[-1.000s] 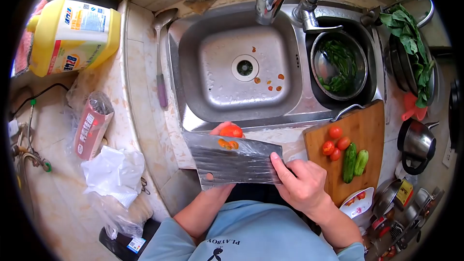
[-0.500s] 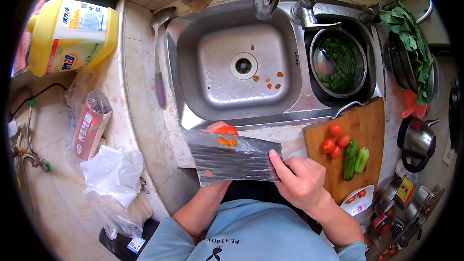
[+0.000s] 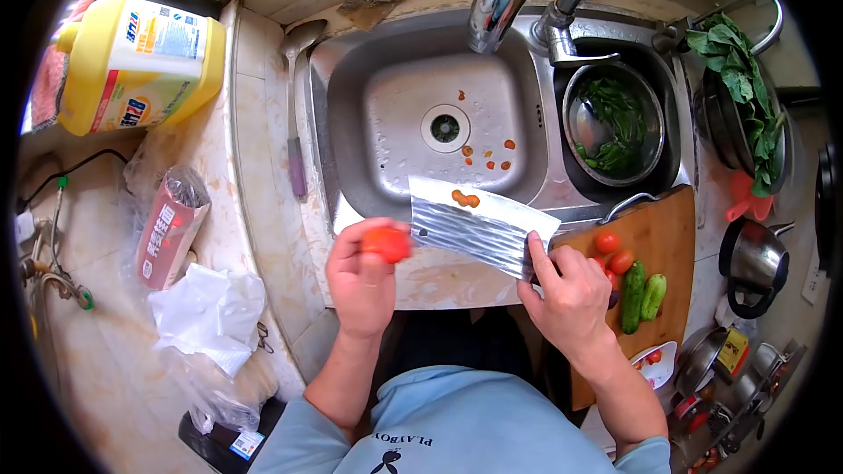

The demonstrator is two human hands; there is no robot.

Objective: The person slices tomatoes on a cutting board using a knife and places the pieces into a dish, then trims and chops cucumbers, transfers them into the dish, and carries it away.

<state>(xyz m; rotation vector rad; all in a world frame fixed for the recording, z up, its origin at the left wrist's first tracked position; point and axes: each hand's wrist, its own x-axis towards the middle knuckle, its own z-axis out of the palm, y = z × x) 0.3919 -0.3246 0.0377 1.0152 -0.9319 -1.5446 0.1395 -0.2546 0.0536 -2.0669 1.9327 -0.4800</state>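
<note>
My left hand (image 3: 358,294) is closed around a red tomato (image 3: 386,245), slightly blurred, near the sink's front edge. In my right hand (image 3: 571,298) is a cleaver (image 3: 479,230), its broad blade reaching left over the front rim of the sink (image 3: 351,123). Small orange tomato scraps (image 3: 465,199) cling to the blade. The cleaver's handle is mostly hidden in my fingers. Right of that hand lies a wooden cutting board (image 3: 663,237) bearing several small tomatoes (image 3: 607,241) and two cucumbers (image 3: 632,298). My right hand partly covers the tomatoes.
More scraps (image 3: 491,164) lie around the sink drain. A metal bowl of greens (image 3: 615,127) sits in the right basin under the faucet (image 3: 505,0). A white dish (image 3: 659,364) with tomato pieces stands beside the board. A spatula (image 3: 294,114) and yellow jug (image 3: 145,61) are at left.
The cleaver has moved away from my body, over the sink's front edge, and turned. My left hand, previously behind the blade, now shows with the tomato, apart from it.
</note>
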